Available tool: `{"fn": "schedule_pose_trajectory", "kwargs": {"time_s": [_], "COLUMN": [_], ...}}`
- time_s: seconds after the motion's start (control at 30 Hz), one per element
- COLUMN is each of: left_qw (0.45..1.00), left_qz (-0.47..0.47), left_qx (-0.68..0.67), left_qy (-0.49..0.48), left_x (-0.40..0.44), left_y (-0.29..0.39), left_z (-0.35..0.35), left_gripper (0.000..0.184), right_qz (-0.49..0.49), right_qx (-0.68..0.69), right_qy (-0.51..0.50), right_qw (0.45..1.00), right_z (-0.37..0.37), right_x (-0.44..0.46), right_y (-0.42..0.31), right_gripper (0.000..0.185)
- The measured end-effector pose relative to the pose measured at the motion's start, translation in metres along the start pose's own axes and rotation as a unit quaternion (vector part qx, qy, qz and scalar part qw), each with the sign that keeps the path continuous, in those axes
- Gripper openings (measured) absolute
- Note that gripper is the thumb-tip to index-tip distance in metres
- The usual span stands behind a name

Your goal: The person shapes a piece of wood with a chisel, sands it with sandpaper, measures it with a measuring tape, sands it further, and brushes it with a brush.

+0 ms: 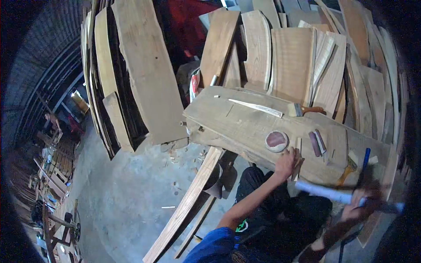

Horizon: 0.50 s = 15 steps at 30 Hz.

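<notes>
My left hand (286, 164) is closed around a thin wooden strip (298, 151) at the near edge of the wooden bench (245, 127). My right hand (354, 205), blurred by motion, grips a long pale-blue tool (322, 191) to the right of my lap. The tool's kind cannot be made out in the smear. Just beyond my left hand lies a round pad with a dark red face (276, 141). Dark red sanding pieces (316, 143) rest to its right. A paintbrush (347, 172) and a blue-handled item (366, 158) lie nearer my right hand.
Another brush (298, 109) and a pale wood strip (256, 107) lie at the bench's far side. Wooden boards (291, 61) lean behind it, and tall slabs (149, 74) stand at left. A long plank (184, 204) slants down to the floor. A person (52, 122) is far left.
</notes>
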State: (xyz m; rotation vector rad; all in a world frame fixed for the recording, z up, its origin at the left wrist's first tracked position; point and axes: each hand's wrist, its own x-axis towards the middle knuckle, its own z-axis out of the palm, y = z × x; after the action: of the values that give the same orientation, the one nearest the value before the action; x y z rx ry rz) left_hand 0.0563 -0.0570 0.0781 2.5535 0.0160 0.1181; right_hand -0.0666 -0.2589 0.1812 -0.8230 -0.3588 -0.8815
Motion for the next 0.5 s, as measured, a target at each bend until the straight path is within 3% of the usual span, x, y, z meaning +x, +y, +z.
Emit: {"fn": "schedule_pose_trajectory", "kwargs": {"time_s": [0.07,0.13,0.17,0.2,0.27,0.3,0.37,0.4,0.43,0.47,0.5], "left_qw": [0.964,0.965,0.935,0.895,0.898,0.909,0.919,0.916,0.936,0.953,0.966], "left_qz": [0.185,0.210,0.266,0.314,0.305,0.282,0.235,0.242,0.187,0.130,0.103], "left_qx": [0.073,-0.158,-0.232,-0.307,-0.134,-0.133,-0.167,-0.165,-0.164,-0.163,-0.160], "left_qy": [0.177,0.011,-0.033,-0.079,-0.286,-0.275,-0.270,-0.275,-0.249,-0.219,-0.173], "left_x": [-0.007,-0.047,-0.066,-0.090,-0.130,-0.143,-0.157,-0.162,-0.170,-0.177,-0.182], "left_y": [-0.018,0.004,0.014,0.021,0.035,0.029,0.014,0.001,-0.016,-0.033,-0.049], "left_z": [0.010,-0.033,-0.035,-0.032,-0.043,-0.027,-0.006,-0.011,-0.022,-0.033,-0.041], "left_gripper": [0.044,0.045,0.042,0.040,0.040,0.038,0.031,0.031,0.031,0.031,0.031], "right_qz": [0.053,0.109,0.143,0.187,0.232,0.285,0.287,0.251,0.219,0.209,0.239], "right_qx": [-0.026,-0.035,-0.037,-0.012,0.058,0.187,0.268,0.055,-0.229,-0.436,-0.508], "right_qy": [0.034,0.079,0.116,0.225,0.455,0.165,-0.104,-0.106,-0.114,-0.104,-0.057], "right_qw": [0.998,0.990,0.982,0.956,0.858,0.926,0.914,0.961,0.941,0.869,0.825], "right_z": [-0.015,-0.032,-0.039,-0.050,-0.072,-0.077,-0.083,-0.111,-0.140,-0.169,-0.184], "right_x": [-0.018,-0.033,-0.040,-0.045,-0.056,-0.065,-0.084,-0.087,-0.091,-0.094,-0.107], "right_y": [0.011,0.016,0.018,0.022,0.029,0.039,0.061,0.064,0.066,0.067,0.060], "right_gripper": [0.018,0.018,0.018,0.020,0.025,0.025,0.038,0.039,0.040,0.041,0.041]}}
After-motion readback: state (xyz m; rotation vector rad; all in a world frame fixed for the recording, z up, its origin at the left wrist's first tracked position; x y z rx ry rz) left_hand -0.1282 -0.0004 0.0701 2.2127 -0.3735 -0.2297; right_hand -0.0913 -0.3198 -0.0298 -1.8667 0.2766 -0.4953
